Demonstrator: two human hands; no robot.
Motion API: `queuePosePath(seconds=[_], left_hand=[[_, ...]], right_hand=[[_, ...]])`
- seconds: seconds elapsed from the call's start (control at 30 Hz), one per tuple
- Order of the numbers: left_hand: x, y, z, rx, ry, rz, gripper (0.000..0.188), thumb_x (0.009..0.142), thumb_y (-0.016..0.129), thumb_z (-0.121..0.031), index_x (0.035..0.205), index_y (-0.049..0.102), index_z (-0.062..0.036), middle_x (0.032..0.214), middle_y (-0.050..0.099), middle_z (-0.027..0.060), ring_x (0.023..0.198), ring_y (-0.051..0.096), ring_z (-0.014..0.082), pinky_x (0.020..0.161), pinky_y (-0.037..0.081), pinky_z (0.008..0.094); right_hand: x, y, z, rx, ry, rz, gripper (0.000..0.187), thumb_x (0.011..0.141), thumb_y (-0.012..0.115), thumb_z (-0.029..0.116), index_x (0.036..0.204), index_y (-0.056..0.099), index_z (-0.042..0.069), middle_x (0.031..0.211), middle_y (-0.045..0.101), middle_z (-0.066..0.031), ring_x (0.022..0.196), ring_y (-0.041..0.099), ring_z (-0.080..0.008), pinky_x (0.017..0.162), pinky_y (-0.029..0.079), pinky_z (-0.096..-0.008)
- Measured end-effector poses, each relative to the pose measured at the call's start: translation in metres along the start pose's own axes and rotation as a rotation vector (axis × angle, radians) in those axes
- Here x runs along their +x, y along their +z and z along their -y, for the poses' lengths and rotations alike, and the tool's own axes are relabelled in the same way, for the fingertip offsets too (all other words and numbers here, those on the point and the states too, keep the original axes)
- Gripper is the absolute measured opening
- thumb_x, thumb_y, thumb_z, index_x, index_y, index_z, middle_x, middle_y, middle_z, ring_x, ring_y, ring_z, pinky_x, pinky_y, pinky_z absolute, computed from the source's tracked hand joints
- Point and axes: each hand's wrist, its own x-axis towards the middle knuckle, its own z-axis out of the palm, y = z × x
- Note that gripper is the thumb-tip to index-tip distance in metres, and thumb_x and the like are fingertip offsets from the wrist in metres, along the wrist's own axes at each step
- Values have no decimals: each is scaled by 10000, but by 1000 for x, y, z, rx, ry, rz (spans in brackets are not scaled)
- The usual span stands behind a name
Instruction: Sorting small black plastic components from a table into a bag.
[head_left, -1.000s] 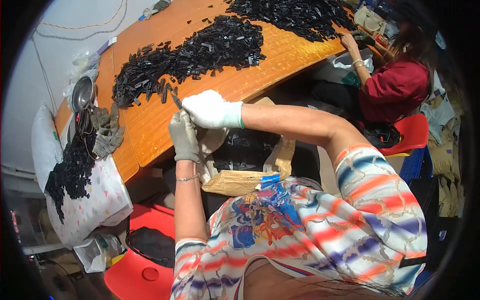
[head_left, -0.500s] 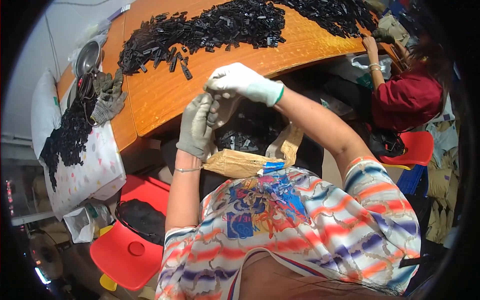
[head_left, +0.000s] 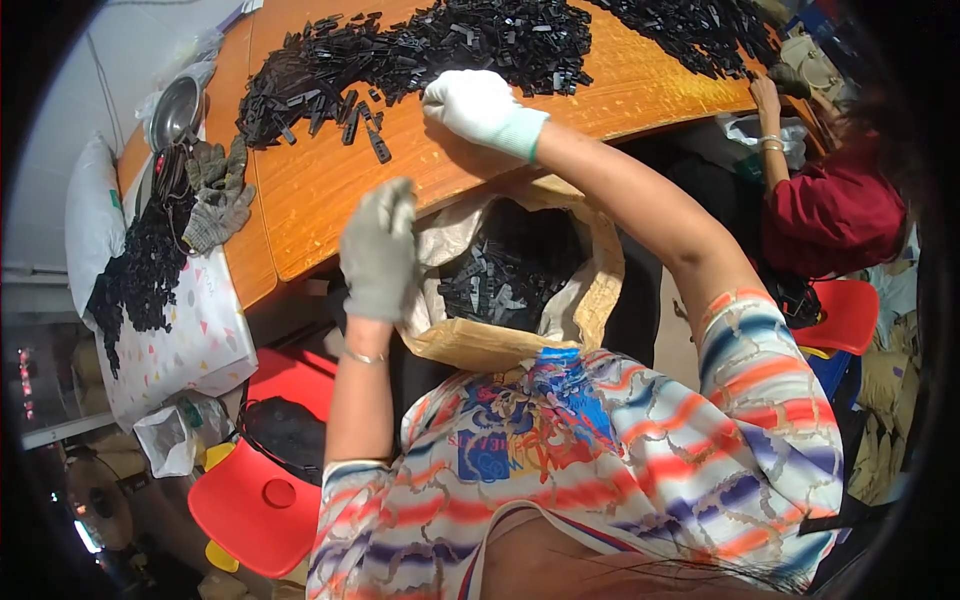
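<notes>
My right hand [head_left: 472, 103], in a white glove with a pale green cuff, is at the near edge of a heap of small black plastic parts [head_left: 470, 45] on the table. Its fingers are curled closed, and whatever they hold is hidden. Nearer to me, my left hand [head_left: 378, 250] wears a grey-coated glove and hovers beside the left rim of a brown paper sack [head_left: 470, 340]. The left fingers are also bent together; I cannot make out anything between them. Inside the open sack lie many black parts [head_left: 510, 270]. A few loose parts [head_left: 378, 147] lie apart from the heap.
The wooden table [head_left: 310, 215] curves across the front. At left are spare gloves [head_left: 215, 205], a metal bowl [head_left: 175, 110] and another black heap [head_left: 140, 280]. A red chair [head_left: 260, 510] stands left. A co-worker in a dark red top [head_left: 835, 220] sits at right, one hand [head_left: 766, 100] near another heap.
My hands have come apart from each other. The right one moved up to the heap; the left one drew slightly left and down, uncovering the sack's mouth.
</notes>
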Motion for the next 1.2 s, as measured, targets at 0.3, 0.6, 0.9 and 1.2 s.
queuePosePath(seconds=[0.3,0.6,0.9,1.2], left_hand=[[93,6,20,442,-301,15,331,860,614,-326,1068,606,-69,1000,662,164,938,637,327,802,488,419],[82,-1,42,133,-304,-11,291,870,612,-217,1099,611,-36,1015,672,144,882,648,287,766,499,367],[59,-8,61,-1557,-522,39,305,991,439,-208,1205,505,-2,962,573,91,767,528,147,620,446,239],[48,-2,44,-1453,-433,-27,256,983,486,-220,1166,528,-46,845,556,19,679,501,89,586,430,197]], right_hand=[[39,28,5,-208,-146,11,160,786,531,134,838,665,63,852,656,-183,813,660,-349,674,532,-433],[45,31,-1,-177,-162,41,123,785,561,133,841,638,54,841,642,-184,806,646,-353,672,519,-429],[39,24,6,208,11,149,243,797,538,156,960,702,81,960,675,-169,897,644,-323,786,509,-390],[1,-9,71,768,276,38,238,826,616,206,950,689,17,788,660,-45,653,574,-87,591,466,-260]])
